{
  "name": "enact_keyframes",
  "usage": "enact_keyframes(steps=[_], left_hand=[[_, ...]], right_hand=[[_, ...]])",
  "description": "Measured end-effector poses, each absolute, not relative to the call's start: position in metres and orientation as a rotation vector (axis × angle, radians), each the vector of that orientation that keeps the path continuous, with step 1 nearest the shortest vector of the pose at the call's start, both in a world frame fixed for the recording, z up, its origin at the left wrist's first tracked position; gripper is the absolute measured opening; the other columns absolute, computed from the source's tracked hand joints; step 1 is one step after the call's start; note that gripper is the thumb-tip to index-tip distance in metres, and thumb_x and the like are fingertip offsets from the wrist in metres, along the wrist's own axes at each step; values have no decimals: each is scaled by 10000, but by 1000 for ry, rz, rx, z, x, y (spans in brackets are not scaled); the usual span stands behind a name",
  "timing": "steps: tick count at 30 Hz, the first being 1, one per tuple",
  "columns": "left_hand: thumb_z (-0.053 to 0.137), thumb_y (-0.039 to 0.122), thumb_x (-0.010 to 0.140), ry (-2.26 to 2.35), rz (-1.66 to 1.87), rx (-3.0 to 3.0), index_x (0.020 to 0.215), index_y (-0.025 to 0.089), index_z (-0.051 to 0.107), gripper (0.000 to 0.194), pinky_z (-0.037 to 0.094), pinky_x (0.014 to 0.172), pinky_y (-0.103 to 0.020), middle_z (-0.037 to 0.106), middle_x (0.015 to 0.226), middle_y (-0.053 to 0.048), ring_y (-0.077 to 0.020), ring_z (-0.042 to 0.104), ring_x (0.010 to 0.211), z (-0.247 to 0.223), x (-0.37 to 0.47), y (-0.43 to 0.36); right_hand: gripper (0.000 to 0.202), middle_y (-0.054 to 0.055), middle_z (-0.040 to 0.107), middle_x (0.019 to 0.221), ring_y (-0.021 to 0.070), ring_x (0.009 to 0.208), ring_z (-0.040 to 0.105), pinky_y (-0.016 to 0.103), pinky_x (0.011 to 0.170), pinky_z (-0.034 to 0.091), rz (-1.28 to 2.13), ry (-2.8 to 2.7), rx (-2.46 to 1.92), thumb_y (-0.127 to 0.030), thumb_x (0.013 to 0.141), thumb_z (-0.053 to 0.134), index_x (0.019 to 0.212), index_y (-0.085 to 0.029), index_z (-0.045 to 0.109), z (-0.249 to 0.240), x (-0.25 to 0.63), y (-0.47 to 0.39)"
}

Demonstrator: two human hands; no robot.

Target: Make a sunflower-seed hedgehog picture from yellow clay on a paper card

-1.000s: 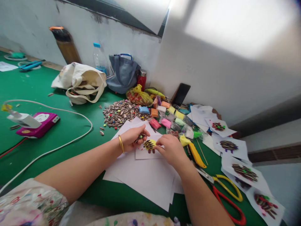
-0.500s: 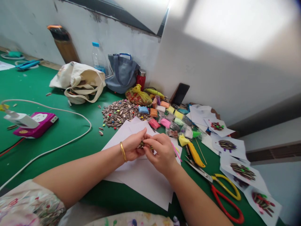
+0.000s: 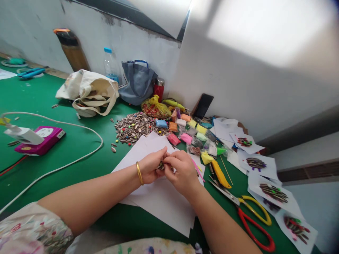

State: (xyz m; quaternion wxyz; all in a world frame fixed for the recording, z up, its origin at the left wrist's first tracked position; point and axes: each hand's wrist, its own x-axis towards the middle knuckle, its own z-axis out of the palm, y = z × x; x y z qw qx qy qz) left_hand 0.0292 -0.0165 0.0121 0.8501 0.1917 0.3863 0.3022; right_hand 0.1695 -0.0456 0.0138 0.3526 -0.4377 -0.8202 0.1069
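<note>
Over white paper sheets (image 3: 164, 208), my left hand (image 3: 152, 165) and my right hand (image 3: 181, 171) meet at the fingertips. Between them is a small dark and greenish seed-covered piece (image 3: 161, 165), mostly hidden by the fingers. My left hand cups it from the left, a gold bangle at the wrist. My right hand has its thumb and fingers pressed on its right side. Behind the paper lies a pile of striped sunflower seeds (image 3: 136, 125) with small coloured balls. Packets of coloured clay, such as a pink one (image 3: 186, 138), lie to its right.
Scissors (image 3: 238, 201) and a yellow cutter (image 3: 220, 174) lie right of my right hand. Farther right are papers with seed figures (image 3: 274, 192). A white cable (image 3: 102, 141) curves at left near a magenta box (image 3: 50, 140). Bags, bottles and a phone (image 3: 203, 106) stand behind.
Both hands have shifted very slightly down, and their fingers have moved a little around the small piece. Nothing else has visibly moved.
</note>
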Motion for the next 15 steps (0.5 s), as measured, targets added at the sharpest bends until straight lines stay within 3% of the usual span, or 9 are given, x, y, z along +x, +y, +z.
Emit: enact_keyframes(steps=[7,11,15], left_hand=[[495,386,930,729,586,425,830,116,582,301,163,322,-88,480,655,3,-41,455,472,15,24,-16],[547,345,899,710,576,477,832,122,573,234,144,317,-82,484,690,1,-36,451,485,18,22,-15],[560,402,887,728,572,524,847,128,565,277,150,319,-82,490,702,4,-29,431,472,18,22,-16]], right_hand=[[163,5,670,790,165,753,592,304,726,447,492,-1827,-1196,-181,865,531,887,-230,685,16,177,-42],[144,-11,671,761,146,701,583,274,670,429,568,-1739,-1271,-195,843,551,858,-225,691,12,181,-38],[147,-8,665,765,145,716,579,272,686,429,600,-1768,-1248,-186,830,544,843,-217,687,12,181,-36]])
